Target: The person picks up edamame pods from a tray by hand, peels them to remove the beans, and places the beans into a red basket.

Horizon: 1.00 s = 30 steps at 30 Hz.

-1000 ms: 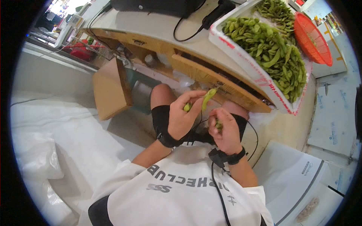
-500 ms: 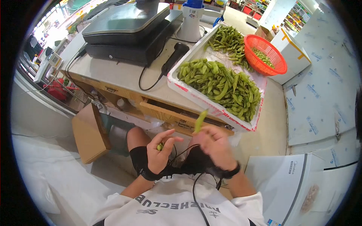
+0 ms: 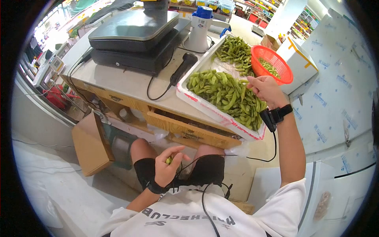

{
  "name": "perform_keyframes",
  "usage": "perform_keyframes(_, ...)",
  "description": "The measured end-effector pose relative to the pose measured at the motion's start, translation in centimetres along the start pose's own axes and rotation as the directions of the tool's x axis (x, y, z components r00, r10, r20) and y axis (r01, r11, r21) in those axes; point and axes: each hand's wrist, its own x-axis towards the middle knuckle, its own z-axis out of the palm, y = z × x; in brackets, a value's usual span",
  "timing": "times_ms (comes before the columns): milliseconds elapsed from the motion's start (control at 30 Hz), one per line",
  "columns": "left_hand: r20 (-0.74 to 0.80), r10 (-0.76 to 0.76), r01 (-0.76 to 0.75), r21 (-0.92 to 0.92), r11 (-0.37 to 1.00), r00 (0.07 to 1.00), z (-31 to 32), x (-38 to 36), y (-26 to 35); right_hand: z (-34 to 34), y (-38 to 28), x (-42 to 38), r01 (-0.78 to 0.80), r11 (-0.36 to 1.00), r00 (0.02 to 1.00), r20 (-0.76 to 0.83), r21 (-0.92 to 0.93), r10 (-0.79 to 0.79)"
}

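Observation:
My left hand (image 3: pixel 167 166) is curled in front of my lap, with small green soybeans (image 3: pixel 169 160) tucked in its fingers; whether they are shelled or in the pod is hard to tell. Stretched out to the right, my right hand (image 3: pixel 267 90) hovers over the edge of the heap of green soybean pods (image 3: pixel 221 89). Its thumb and fingertips are pressed together, and what they hold, if anything, is hidden. The pods lie in a white foam box (image 3: pixel 211 112) in two heaps. Just beyond my right hand, a red plastic colander (image 3: pixel 286 75) holds shelled beans (image 3: pixel 270 68).
A black scale (image 3: pixel 132 39), a handheld scanner (image 3: pixel 184 68) and a white and blue megaphone (image 3: pixel 199 31) stand on the counter. Below, a wooden drawer (image 3: pixel 189 128) is pulled out. A cardboard box (image 3: pixel 90 144) is at left; a white box (image 3: pixel 298 59) stands behind the colander.
My right hand has moved from beside the left hand up and right to the foam box. The pod that stuck out of its fingers no longer shows. My left hand stays near my lap.

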Motion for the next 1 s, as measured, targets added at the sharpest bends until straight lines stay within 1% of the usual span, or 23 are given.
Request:
perform_keyframes(33,-0.002,-0.02,0.02,0.003,1.0,1.0,-0.1,0.0,0.3,-0.3,-0.2,0.1,0.007,1.0,1.0,-0.02,0.0,-0.007)
perform_keyframes(133,-0.016,-0.071,0.071,-0.008,0.997,0.997,-0.8,-0.2,1.0,-1.9,-0.6,0.0,0.125,0.992,0.959,-0.253,-0.02,-0.126)
perform_keyframes(233,-0.015,-0.124,0.123,-0.069,0.99,0.992,-1.1,-0.2,0.8,-5.8,-0.2,1.9,0.128,0.99,0.917,-0.374,-0.056,-0.139)
perform_keyframes(333,-0.014,-0.216,0.21,-0.186,0.96,0.976,-1.1,0.0,0.6,-9.8,1.5,4.5,0.128,0.99,0.931,-0.35,0.055,-0.102)
perform_keyframes(433,0.02,-0.289,0.28,-0.319,0.905,0.957,-1.1,0.2,0.3,-12.2,3.4,8.1,0.152,0.972,0.935,-0.345,0.177,-0.083)
perform_keyframes(567,0.023,-0.286,0.279,-0.306,0.91,0.958,-1.2,-0.1,-0.1,-14.0,5.8,13.4,0.197,0.952,0.893,-0.443,0.234,-0.076)
perform_keyframes(600,0.022,-0.304,0.296,-0.306,0.905,0.952,-1.2,-0.1,0.1,-14.3,6.3,14.6,0.182,0.969,0.881,-0.466,0.166,-0.086)
perform_keyframes(700,0.0,-0.278,0.268,-0.272,0.924,0.96,-1.0,-0.2,0.0,-15.7,8.7,19.1,0.165,0.985,0.843,-0.526,0.049,-0.115)
perform_keyframes(733,-0.005,-0.313,0.299,-0.283,0.911,0.95,-1.0,-0.2,0.3,-16.0,8.9,19.8,0.131,0.984,0.856,-0.488,-0.119,-0.173)
perform_keyframes(767,-0.004,-0.318,0.304,-0.283,0.91,0.948,-1.0,-0.1,0.2,-16.4,9.3,20.2,0.114,0.982,0.862,-0.477,-0.149,-0.172)
perform_keyframes(833,-0.005,-0.332,0.317,-0.285,0.905,0.943,-1.1,-0.1,0.0,-14.0,6.5,17.1,0.076,0.975,0.876,-0.454,-0.209,-0.165)
perform_keyframes(867,-0.001,-0.335,0.321,-0.281,0.904,0.942,-1.1,-0.1,-0.1,-14.2,7.5,18.1,0.114,0.966,0.87,-0.446,-0.233,-0.21)
perform_keyframes(933,0.007,-0.342,0.33,-0.278,0.902,0.94,-1.1,0.1,-0.5,-12.8,6.3,16.7,0.198,0.887,0.838,-0.398,-0.417,-0.374)
perform_keyframes(967,0.02,-0.342,0.333,-0.283,0.899,0.939,-1.1,0.2,-0.7,-11.8,5.3,15.7,0.235,0.832,0.817,-0.361,-0.502,-0.449)
perform_keyframes(1000,0.033,-0.342,0.337,-0.289,0.896,0.939,-1.1,0.3,-0.8,-11.1,4.1,14.9,0.263,0.788,0.833,-0.28,-0.557,-0.476)
